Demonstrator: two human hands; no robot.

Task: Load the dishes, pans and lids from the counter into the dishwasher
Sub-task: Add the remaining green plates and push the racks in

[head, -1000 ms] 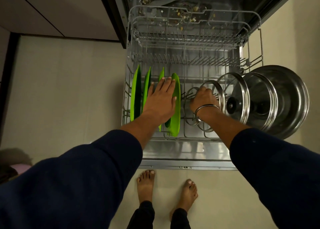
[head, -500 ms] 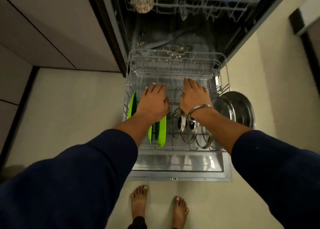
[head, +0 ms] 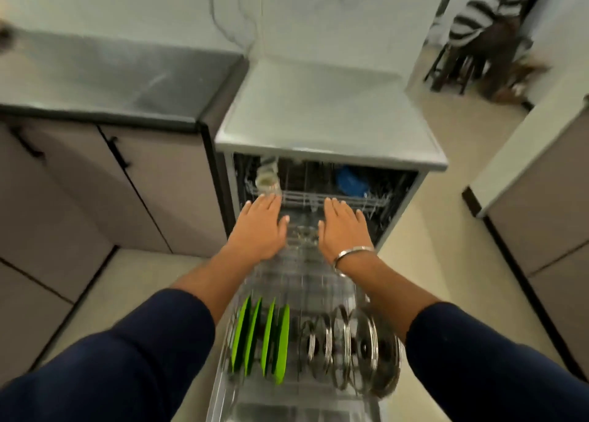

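lower rack (head: 296,399) pulled out, holding four green plates (head: 259,338) and a row of lids (head: 347,345). worktop (head: 111,80) looks bare. left hand (head: 259,227) and right hand (head: 344,227) hover flat, fingers straight, gripping nothing. loading seems nearly done; rack not yet pushed in.

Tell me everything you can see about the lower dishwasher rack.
The lower rack is a silvery wire basket, pulled out from the dishwasher toward the person. Four green plates stand on edge at its left; several metal-rimmed lids stand on edge at its right. Motion blur hides its finer wires. Neither hand plainly touches it.
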